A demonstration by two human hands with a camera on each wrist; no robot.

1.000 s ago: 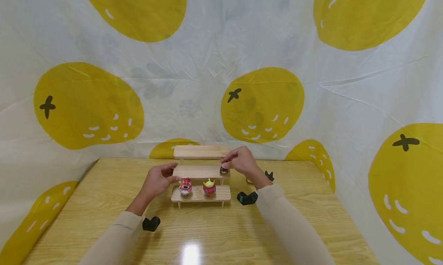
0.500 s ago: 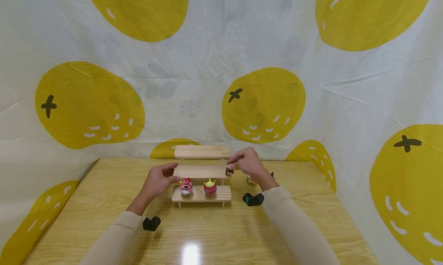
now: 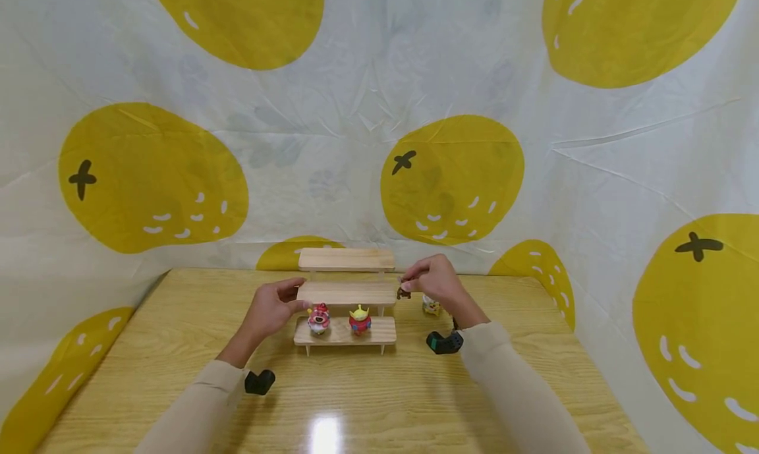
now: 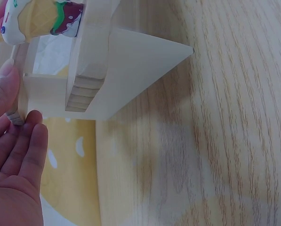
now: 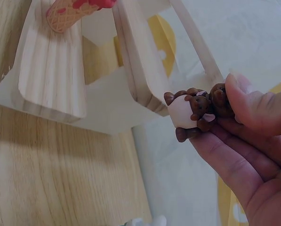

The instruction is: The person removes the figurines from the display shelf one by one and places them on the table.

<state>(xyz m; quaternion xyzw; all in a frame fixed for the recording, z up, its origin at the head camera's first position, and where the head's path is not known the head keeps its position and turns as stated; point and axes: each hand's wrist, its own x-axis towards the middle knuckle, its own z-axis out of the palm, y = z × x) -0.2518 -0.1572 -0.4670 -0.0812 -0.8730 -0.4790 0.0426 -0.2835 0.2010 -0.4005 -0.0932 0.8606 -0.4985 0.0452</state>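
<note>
A three-tier wooden display stand (image 3: pixel 346 292) has its middle shelf's left end pinched between the thumb and fingers of my left hand (image 3: pixel 269 311). In the right wrist view, my right hand (image 5: pixel 251 146) holds a small brown bear figurine (image 5: pixel 182 113) with a white belly between thumb and fingers. The bear is just off the right end of the middle shelf, in the air. On the bottom shelf stand a pink bear figurine (image 3: pixel 318 320) at the left and a green three-eyed alien figurine (image 3: pixel 359 321) in red near the middle.
A yellow and white figurine (image 3: pixel 431 305) stands on the wooden table (image 3: pixel 367 401) right of the stand, below my right hand. Black wrist devices sit under the left sleeve (image 3: pixel 204 391) and right sleeve (image 3: pixel 504 375). A fruit-print cloth (image 3: pixel 332 177) hangs behind the table.
My right hand has moved right with the brown bear figurine, from over the middle shelf's right end to beside it. The yellow and white figurine is more exposed. My left hand stays put.
</note>
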